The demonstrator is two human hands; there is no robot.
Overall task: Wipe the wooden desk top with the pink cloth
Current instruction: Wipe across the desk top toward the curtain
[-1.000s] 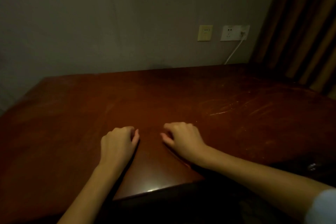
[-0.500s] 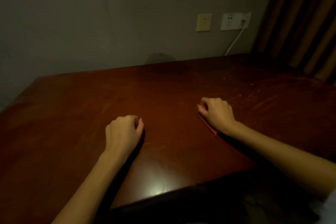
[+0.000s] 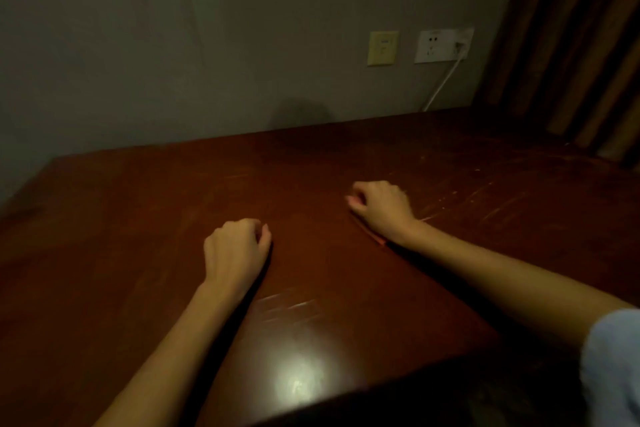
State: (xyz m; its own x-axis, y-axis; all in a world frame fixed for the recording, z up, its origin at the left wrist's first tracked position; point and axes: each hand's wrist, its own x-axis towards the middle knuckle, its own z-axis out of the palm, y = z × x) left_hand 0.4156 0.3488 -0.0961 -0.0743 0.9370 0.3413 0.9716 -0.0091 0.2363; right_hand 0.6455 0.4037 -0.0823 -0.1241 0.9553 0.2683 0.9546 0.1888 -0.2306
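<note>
My right hand (image 3: pixel 382 210) rests on the desk (image 3: pixel 138 218), farther off and to the right of my left hand, fingers curled over the pink cloth (image 3: pixel 373 236). Only a thin edge of it shows under my wrist. My left hand (image 3: pixel 235 251) rests nearer, knuckles up, fingers curled, nothing showing in it. A white socket (image 3: pixel 441 45) with a cable (image 3: pixel 445 83) sits on the far wall, and a curtain (image 3: pixel 581 45) hangs at the right.

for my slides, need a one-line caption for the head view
Right hand holds the cloth down on the dim wooden desk; left hand rests fisted nearby.
</note>
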